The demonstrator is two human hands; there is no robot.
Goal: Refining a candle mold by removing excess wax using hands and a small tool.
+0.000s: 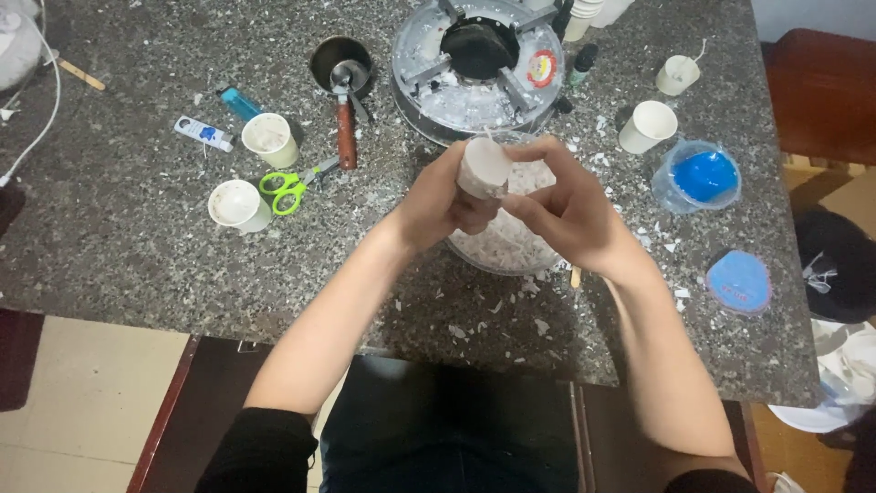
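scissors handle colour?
Bright green; the scissors lie on the table, left of both hands. Head view shows it best.

Table point(137, 228): speckled grey stone, polished w/ dull sheen. Candle point(484, 167): matt white wax, smooth. Bowl point(511, 251): clear plastic or glass, can't tell, full of rough white wax flakes. Stove point(479, 68): shiny metal. Scissors point(290, 187): glossy green plastic handles. Cups point(239, 204): matt paper. Small pot point(340, 62): dark metal, wood handle.

Green-handled scissors point(290, 189) lie between two paper cups point(239, 204), near a blue lighter point(240, 102) and a small saucepan point(341, 66).
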